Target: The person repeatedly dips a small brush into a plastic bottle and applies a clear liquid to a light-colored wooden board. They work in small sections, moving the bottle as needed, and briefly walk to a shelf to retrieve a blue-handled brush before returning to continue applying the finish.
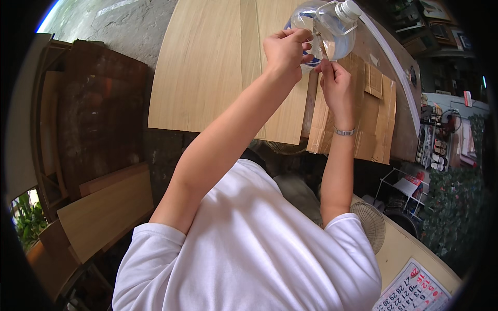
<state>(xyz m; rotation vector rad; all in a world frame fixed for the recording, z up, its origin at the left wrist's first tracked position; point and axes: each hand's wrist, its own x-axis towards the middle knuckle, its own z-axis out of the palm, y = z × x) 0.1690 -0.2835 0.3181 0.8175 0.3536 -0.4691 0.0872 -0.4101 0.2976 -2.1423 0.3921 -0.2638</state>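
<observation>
Two bare hands, both raised toward one o'clock, apart but near each other (clock read from the middle of the view, twelve at the top); left hand (284, 51) just past twelve, with curled fingers and with thumb close to forefinger; cannot tell whether closed on anything there; right hand (337, 85) between one and two, with thumb and fingertips pinched on the lower end of a thin brownish piece (323, 51); slanted upward between both hands, too small to name more exactly; on the right wrist, a silver metal band (344, 132).

Just behind the fingers, at one o'clock, a large clear plastic bottle (341, 45) with a white cap (352, 8), a pale handle and some blue low on its side; cannot tell whether touched by either hand; from eleven to twelve, partly under the left forearm, a broad pale wooden board (202, 67); toward two, below the right hand, flattened brown cardboard (374, 122); at four, a round fan (371, 228); between four and five, a printed calendar (412, 290); near ten, a dark brown wooden panel (101, 109); at eight, a leaning lighter board (109, 217); at six, a white shirt (259, 254).
</observation>
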